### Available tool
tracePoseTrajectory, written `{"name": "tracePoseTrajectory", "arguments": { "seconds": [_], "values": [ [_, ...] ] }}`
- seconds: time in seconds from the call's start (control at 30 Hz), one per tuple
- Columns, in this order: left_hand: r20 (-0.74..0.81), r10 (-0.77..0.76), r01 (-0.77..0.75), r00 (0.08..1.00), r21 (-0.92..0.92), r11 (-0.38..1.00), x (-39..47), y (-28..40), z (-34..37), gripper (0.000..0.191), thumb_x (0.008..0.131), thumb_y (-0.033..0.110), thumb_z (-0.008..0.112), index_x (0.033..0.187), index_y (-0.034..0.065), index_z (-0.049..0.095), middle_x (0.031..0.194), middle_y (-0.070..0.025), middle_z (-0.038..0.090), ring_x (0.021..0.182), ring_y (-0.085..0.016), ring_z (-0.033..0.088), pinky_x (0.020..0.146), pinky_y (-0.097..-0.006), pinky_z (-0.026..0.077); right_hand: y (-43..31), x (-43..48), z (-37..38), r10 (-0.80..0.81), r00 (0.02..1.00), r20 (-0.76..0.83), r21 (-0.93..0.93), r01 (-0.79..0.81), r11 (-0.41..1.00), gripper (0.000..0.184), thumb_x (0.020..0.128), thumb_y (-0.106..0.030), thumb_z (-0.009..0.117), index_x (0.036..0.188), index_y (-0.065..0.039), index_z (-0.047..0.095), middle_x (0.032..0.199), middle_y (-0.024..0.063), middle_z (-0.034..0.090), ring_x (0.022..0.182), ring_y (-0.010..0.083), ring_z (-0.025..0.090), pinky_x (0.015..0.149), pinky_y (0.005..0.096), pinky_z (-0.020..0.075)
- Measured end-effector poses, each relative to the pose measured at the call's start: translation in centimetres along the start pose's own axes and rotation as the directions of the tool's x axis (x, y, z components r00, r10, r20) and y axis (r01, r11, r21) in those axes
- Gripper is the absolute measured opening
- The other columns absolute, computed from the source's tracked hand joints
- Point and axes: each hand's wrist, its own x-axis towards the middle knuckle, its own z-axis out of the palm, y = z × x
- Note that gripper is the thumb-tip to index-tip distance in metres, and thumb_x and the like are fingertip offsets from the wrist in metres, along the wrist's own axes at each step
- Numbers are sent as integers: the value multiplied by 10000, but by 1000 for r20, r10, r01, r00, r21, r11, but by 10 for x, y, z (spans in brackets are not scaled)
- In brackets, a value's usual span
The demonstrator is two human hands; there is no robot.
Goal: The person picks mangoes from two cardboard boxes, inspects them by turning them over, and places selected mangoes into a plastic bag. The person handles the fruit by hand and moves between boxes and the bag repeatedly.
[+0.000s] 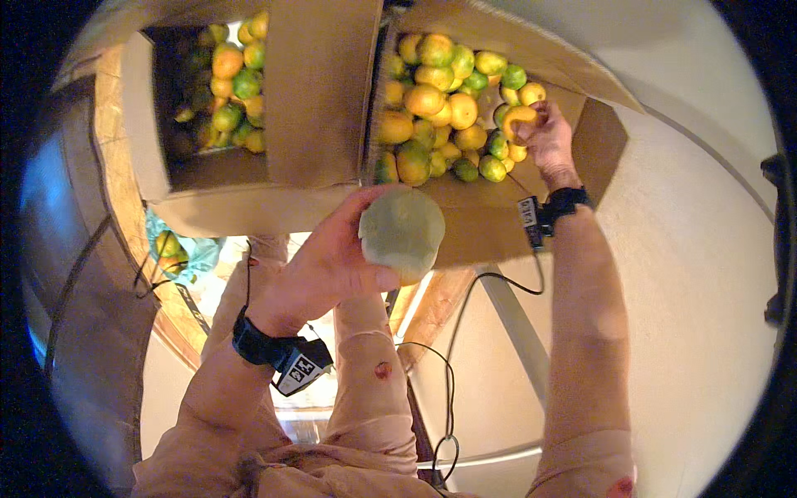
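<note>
My left hand (330,261) is closed around a round citrus fruit (403,230) with a dull grey-green, mould-like coat and a yellowish lower edge. That fruit is up close to me, in front of the cardboard box's near side. Inside the right-hand cardboard box (492,233), my right hand (551,134) grips an orange citrus fruit (518,121) at the right edge of the pile. Green, yellow and orange citrus fruits (442,112) lie heaped there. Fingertips of my right hand are partly hidden by the fruit.
Another cardboard box (215,211) with citrus fruits (240,84) stands at left. Below it, a teal plastic bag (205,258) contains several fruits. Each wrist wears a strapped device (302,367). A black cable (457,317) hangs in loops between my arms. The box's flap (554,50) stands out at upper right.
</note>
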Motion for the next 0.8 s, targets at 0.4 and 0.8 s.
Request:
{"name": "tracePoseTrajectory", "arguments": {
  "seconds": [0.4,0.8],
  "values": [
    [-74,-105,128,992,488,863,-158,105,94,877,749,72,793,1482,33,314,1331,-95,548,1229,-215,549,1027,-374,466,-178,-212,45,219,973,70,953,0,-303,295,925,-237,639,1186,-139,542,1078,12,634,968,201,611,746,386,511],
    [25,-295,180,955,743,645,-256,67,130,908,681,-22,638,1511,24,273,1321,-100,545,1184,-207,578,979,-326,483,-183,-492,76,158,977,141,859,-41,-511,464,912,-229,665,1321,-133,469,1281,56,568,1108,230,594,858,442,536]
  ]
}}
